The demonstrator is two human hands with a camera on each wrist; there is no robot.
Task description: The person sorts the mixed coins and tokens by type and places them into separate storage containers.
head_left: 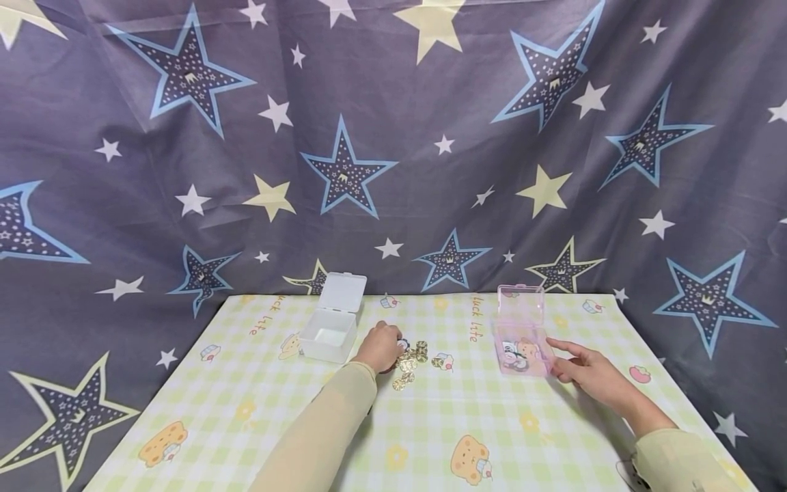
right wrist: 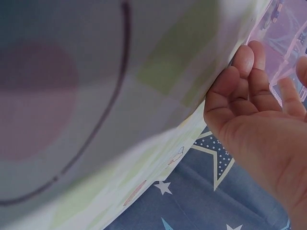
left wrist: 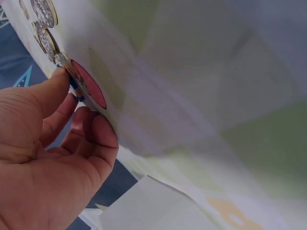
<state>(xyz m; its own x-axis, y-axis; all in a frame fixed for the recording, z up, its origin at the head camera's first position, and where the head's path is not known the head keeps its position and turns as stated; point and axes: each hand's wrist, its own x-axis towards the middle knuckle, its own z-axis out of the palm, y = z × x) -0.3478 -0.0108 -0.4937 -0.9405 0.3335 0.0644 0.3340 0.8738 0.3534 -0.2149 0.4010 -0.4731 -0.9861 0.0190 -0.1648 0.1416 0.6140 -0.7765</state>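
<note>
My left hand (head_left: 381, 347) reaches to a small pile of gold coins (head_left: 408, 364) in the middle of the table. In the left wrist view, its thumb and a finger pinch a small flat piece with a blue edge (left wrist: 76, 88); the fingers partly hide it. My right hand (head_left: 587, 372) rests its fingers against the right side of a see-through pink box (head_left: 522, 365), with the lid up. Several small flat pieces (head_left: 515, 357) with dark and white markings lie inside it. Left of the coins stands a white box (head_left: 328, 345), its lid raised too.
A green-and-white checked cloth (head_left: 344, 437) with printed bears, flowers and cupcakes covers the table. Behind and beside it hangs a dark curtain (head_left: 399, 225) with stars. One coin (head_left: 437, 362) lies slightly right of the pile.
</note>
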